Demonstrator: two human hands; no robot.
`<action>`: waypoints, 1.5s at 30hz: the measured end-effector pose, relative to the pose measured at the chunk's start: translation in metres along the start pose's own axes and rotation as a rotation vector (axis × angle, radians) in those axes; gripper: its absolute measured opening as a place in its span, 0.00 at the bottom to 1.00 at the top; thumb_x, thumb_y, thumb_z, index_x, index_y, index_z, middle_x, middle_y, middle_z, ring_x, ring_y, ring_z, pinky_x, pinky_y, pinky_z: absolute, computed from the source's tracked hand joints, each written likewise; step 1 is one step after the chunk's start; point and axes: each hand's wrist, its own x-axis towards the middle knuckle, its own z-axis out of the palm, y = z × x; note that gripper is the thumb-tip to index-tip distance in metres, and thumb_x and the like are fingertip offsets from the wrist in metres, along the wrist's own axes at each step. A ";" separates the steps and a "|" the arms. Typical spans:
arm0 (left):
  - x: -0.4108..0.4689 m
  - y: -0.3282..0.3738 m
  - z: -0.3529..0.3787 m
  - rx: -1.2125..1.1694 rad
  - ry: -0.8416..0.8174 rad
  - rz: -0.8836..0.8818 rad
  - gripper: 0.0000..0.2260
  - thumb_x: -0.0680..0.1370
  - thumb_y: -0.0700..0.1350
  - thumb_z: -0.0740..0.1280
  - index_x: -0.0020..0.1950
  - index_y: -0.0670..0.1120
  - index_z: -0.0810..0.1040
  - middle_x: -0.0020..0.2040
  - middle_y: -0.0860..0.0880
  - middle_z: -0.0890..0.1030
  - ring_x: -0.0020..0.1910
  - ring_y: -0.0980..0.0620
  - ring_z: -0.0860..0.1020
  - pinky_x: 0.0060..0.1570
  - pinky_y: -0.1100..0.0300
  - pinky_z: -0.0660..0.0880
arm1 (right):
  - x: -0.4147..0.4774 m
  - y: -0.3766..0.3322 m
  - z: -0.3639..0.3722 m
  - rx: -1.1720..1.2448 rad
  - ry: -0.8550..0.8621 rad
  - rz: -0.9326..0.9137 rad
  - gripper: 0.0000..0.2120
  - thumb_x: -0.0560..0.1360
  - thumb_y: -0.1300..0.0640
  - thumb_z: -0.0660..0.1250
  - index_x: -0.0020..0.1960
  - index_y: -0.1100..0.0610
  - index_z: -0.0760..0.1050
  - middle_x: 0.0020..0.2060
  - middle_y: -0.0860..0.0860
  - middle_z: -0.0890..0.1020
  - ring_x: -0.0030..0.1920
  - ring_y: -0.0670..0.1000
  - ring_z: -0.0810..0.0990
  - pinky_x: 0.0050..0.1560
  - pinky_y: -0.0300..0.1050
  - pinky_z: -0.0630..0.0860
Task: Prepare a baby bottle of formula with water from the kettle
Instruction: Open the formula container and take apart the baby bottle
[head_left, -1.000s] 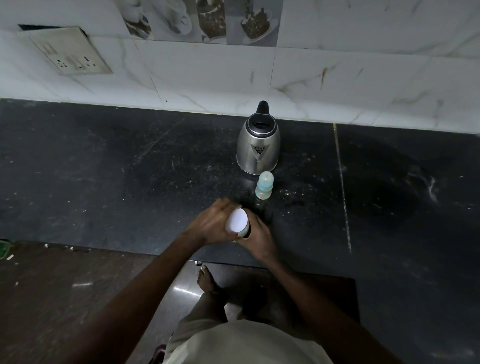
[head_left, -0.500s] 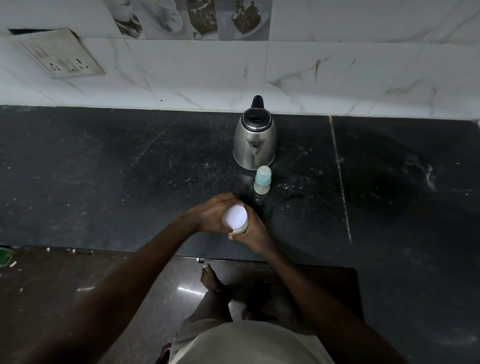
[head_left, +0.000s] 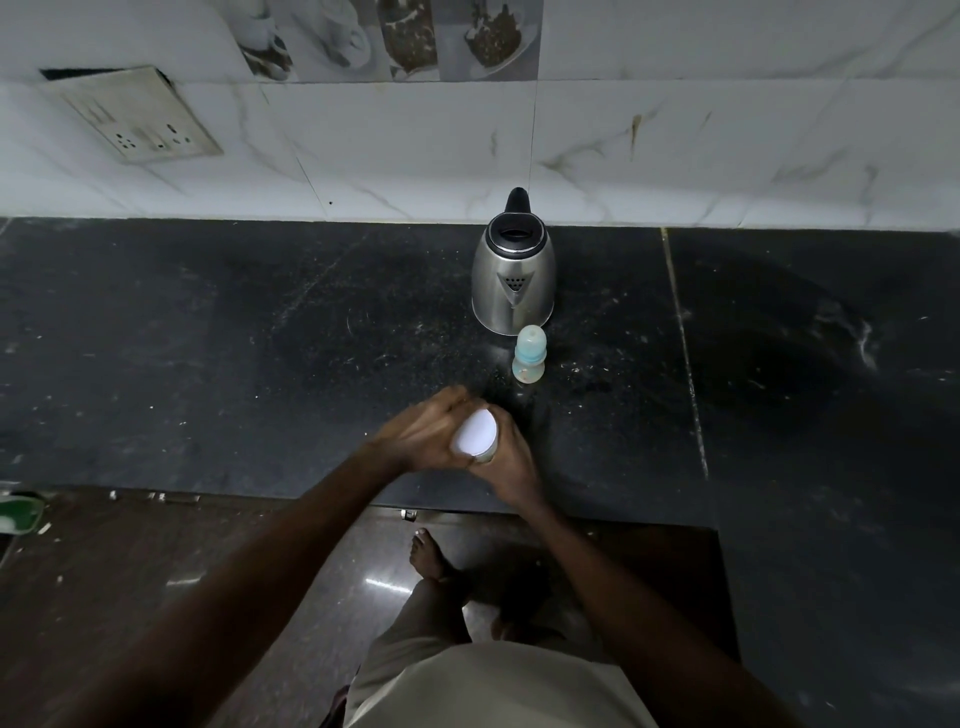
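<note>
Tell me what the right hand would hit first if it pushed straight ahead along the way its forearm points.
The right hand, wrapped on the white-lidded container with the left hand, points up and left. It would meet that container first, then the left hand. The baby bottle and kettle probably lie right of that line.

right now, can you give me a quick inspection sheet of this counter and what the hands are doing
surface: dark stone counter, speckled with crumbs and scuffs
job's things: steel kettle upright near the wall, lid shut; small baby bottle upright in front of it, capped; white-lidded container held near the counter edge
clutter: nothing seen beyond the crumbs
hands: left hand wraps the container's lid; right hand grips its body
cables: nothing seen; the kettle shows no cord
surroundings: marble-look wall tiles, a socket plate at upper left, a bare foot on the glossy floor below
</note>
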 end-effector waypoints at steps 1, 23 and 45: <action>0.001 0.000 0.000 0.010 0.000 -0.007 0.39 0.72 0.61 0.76 0.78 0.46 0.70 0.71 0.43 0.73 0.65 0.41 0.78 0.61 0.46 0.80 | 0.001 0.000 0.000 0.002 0.003 0.000 0.46 0.63 0.53 0.84 0.76 0.52 0.67 0.72 0.47 0.75 0.71 0.47 0.74 0.71 0.47 0.73; 0.019 0.057 -0.005 0.044 -0.174 -0.322 0.43 0.71 0.56 0.77 0.82 0.53 0.60 0.78 0.45 0.62 0.75 0.38 0.65 0.62 0.38 0.78 | -0.011 0.004 0.012 -0.041 0.107 -0.001 0.43 0.63 0.52 0.84 0.73 0.54 0.67 0.66 0.47 0.73 0.66 0.46 0.74 0.68 0.47 0.74; -0.015 -0.003 0.035 -0.750 0.740 -0.930 0.28 0.69 0.55 0.83 0.57 0.46 0.70 0.58 0.45 0.80 0.58 0.45 0.80 0.56 0.50 0.76 | -0.006 -0.010 0.006 -0.217 0.036 0.032 0.50 0.60 0.52 0.83 0.76 0.53 0.63 0.73 0.51 0.67 0.72 0.54 0.68 0.69 0.56 0.71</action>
